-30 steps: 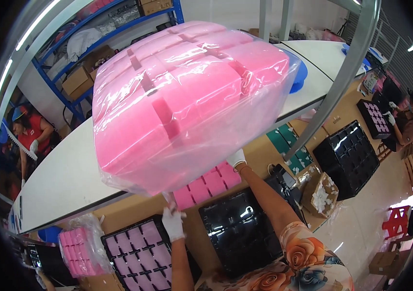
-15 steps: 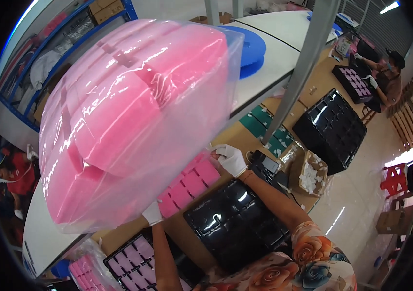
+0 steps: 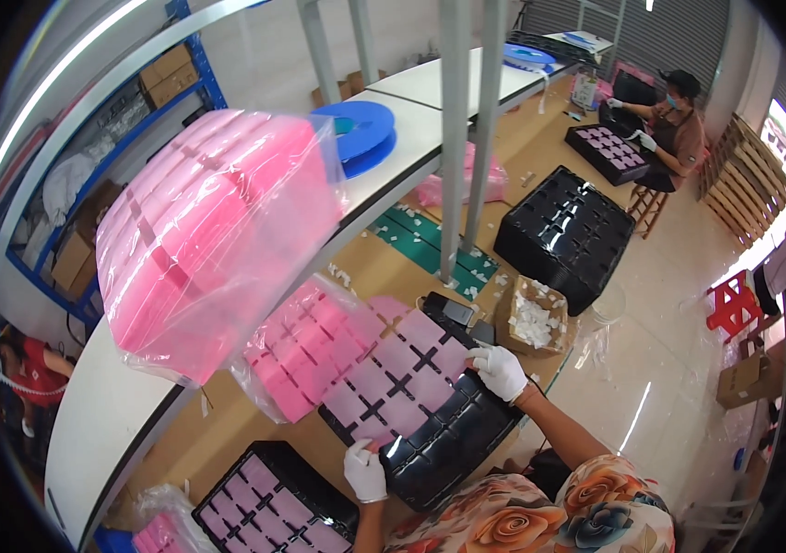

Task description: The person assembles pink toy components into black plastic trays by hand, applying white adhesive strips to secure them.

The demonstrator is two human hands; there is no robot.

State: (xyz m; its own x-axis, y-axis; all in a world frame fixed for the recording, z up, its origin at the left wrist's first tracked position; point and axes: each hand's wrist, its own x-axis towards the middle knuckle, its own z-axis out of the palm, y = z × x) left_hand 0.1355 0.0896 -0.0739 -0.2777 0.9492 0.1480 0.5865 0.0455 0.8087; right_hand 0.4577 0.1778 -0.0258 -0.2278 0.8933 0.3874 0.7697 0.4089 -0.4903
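A thin pink foam sheet with cross-shaped cut-outs point(image 3: 395, 398) covers the far part of a black moulded plastic tray point(image 3: 448, 442) in front of me. My left hand point(image 3: 365, 471), in a white glove with bare fingertips, pinches the sheet's near left corner. My right hand point(image 3: 500, 372), gloved alike, grips its right corner. Dark tray ribs show through the cut-outs, and the tray's near part is bare. Behind the sheet lies a bagged stack of pink foam point(image 3: 305, 341). Another black tray, filled with pink pads point(image 3: 259, 502), sits at the lower left.
A large bagged pink foam bundle point(image 3: 208, 240) and a blue reel point(image 3: 356, 136) rest on the raised white shelf. Metal posts point(image 3: 453, 138) rise beyond the tray. A cardboard box of white scraps point(image 3: 531, 318) and black stacked trays point(image 3: 566, 235) stand right. A co-worker point(image 3: 674, 124) sits farther off.
Both hands have come back toward me from the pink stack, bringing a foam sheet over the black tray. My view has shifted, and the big bagged bundle appears smaller.
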